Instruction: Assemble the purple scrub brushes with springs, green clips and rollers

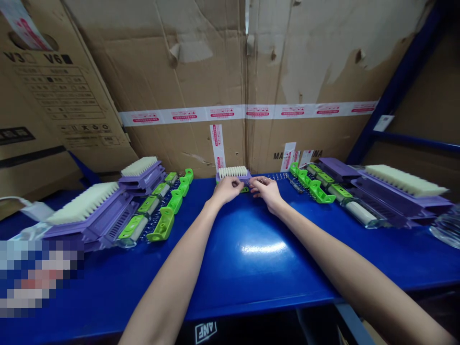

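At the back middle of the table, a purple piece topped with a ridged cream-white block [233,171] stands against the cardboard. My left hand [228,189] is at its front, thumb and forefinger pinched together. Just to the right, my right hand [266,190] has its fingers bent in a pinch near the same piece. Whatever lies between the fingertips is too small to make out. A bit of a green part [245,189] shows beneath the hands. Small metal springs [278,176] lie in a row beyond my right hand, beside a dark slim tool [295,185].
On the left, purple housings with cream blocks [86,203], clear-and-green cylinders [132,227] and green brackets [163,225] stand in rows. Similar purple housings [395,201], cylinders [359,211] and brackets [319,191] line the right. Cardboard [179,72] walls the back of the blue table [266,273].
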`<state>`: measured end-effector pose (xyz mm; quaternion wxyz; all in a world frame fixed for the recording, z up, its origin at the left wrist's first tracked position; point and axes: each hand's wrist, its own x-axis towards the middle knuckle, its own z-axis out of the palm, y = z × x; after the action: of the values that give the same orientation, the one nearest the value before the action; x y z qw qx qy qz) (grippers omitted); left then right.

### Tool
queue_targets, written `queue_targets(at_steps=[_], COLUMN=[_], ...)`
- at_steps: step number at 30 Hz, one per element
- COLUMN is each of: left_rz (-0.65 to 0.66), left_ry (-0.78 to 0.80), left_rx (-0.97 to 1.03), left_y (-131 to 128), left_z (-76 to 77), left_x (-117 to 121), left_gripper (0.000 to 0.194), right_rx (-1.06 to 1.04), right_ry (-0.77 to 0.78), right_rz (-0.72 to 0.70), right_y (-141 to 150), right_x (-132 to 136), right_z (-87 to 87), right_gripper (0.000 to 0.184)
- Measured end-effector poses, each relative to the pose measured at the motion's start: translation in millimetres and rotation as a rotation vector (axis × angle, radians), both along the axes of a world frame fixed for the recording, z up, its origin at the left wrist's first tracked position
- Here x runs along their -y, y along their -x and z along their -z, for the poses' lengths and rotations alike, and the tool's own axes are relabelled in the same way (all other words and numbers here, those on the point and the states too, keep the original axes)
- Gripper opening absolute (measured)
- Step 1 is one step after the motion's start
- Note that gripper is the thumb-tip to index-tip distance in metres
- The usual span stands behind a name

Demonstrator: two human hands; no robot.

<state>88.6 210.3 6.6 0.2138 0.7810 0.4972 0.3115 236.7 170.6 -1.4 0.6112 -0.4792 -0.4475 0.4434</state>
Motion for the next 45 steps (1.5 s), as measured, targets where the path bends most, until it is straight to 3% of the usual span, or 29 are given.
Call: queue_targets(at_steps=[3, 5, 9, 14, 17, 21, 26, 31, 36, 45], left_rz=[-0.003, -0.001, -0.002, 0.067, 0.083, 0.06, -0.01, -0.014, 0.009, 0.161], left_ry=[-0.245, -0.262, -0.209, -0.345, -0.326, -0.261, -0.106, 0.013, 0.274, 0.431], left_rx=[-0.418, -0.53, -0.606, -0.619, -0.624, -0.497, -0.221, 0.033, 0.318, 0.41], left_y=[0, 0, -1, -2, -4, -4, 0, -6, -14, -4], left_z=[4.6, 4.9, 1.7, 0.4, 0.8, 1.8, 7.9, 11.3, 1.4, -4.3], left_x=[3, 5, 6, 8, 8, 6, -4, -11, -2, 2], left_gripper=[0.021, 0.029, 0.029, 0.024, 0.024, 0.022, 0.035, 0.022, 0.019, 0.033], right_rx=[-0.002, -0.005, 0.002, -0.007, -0.018, -0.026, 0.005, 0.034, 0.059, 0.057], right_ry=[0.021, 0.029, 0.041, 0.048, 0.051, 0.051, 0.046, 0.035, 0.047, 0.055], right_rz=[0.008, 0.006, -0.001, -0.003, -0.006, -0.011, -0.053, -0.102, -0.106, -0.103], right_y=[-2, -3, -3, -3, -4, -5, -6, -6, -5, -7], right_x=[-2, -3, -3, -4, -4, -5, -5, -4, -1, -1], right_z=[1.4, 2.1, 2.0, 1.9, 2.4, 3.0, 4.1, 3.1, 0.7, 1.0], right_gripper=[0.022, 0.021, 0.02, 0.018, 0.018, 0.019, 0.023, 0.024, 0.029, 0.031])
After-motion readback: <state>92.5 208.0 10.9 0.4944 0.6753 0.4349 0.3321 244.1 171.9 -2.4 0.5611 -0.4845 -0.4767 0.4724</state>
